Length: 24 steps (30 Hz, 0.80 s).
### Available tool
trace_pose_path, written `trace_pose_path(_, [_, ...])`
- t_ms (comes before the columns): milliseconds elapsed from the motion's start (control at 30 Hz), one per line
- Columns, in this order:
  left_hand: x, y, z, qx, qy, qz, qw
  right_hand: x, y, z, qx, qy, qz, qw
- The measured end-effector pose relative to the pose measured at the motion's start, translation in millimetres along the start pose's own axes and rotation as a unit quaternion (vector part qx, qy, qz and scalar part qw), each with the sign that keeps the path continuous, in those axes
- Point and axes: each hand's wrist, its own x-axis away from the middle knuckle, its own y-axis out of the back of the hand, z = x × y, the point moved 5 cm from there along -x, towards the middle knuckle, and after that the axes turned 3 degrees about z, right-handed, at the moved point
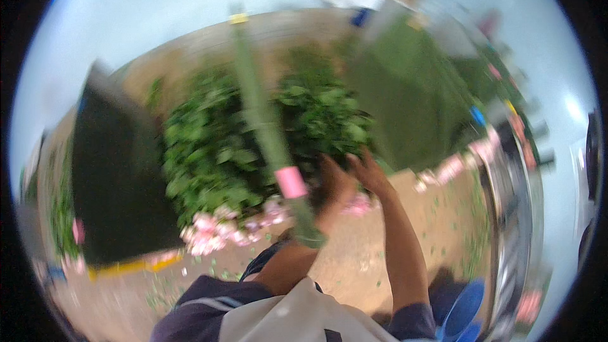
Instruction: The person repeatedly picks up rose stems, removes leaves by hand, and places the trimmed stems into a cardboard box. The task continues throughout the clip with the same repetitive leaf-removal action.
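Note:
Both my hands reach forward into a bank of leafy green stems (329, 107), and the picture is smeared by motion. My left hand (337, 182) is at the near edge of the leaves, its fingers lost in dark foliage and blur. Close beside it, my right hand (368, 172) touches or nearly touches the leaves, with its fingers apart and nothing visible in them. Pink flower heads (212, 231) line the near side of the stems, and more pink flowers (358, 204) show beside my hands. A green bar (259, 104) with a pink band (291, 182) crosses above my left forearm.
A dark green panel (120, 171) stands at left; a broad green sheet (411, 88) lies at right, with pink flowers (453, 168) along its edge. Blue buckets (468, 304) stand at lower right, near a metal-edged structure (506, 215). Leaf scraps litter the tan floor (418, 234).

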Motion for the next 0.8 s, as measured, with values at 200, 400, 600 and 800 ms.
trace_pose_path(200, [96.6,0.8,-26.0,-0.042,-0.249,0.06,0.966,79.1,37.3,-33.3,-0.249,0.097,-0.239,0.933])
trace_pose_path(400, [206.1,72.2,24.1,-0.044,-0.294,0.278,0.913,156.0,-91.0,13.0,-0.27,0.202,-0.028,0.941])
trace_pose_path(600, [259.6,179.0,86.0,-0.053,-0.107,0.214,0.969,217.6,-231.9,54.0,-0.197,0.183,0.215,0.939])
trace_pose_path(800, [266.9,262.1,74.7,-0.024,-0.106,0.087,0.99,258.0,-311.7,65.5,-0.151,0.141,0.291,0.934])
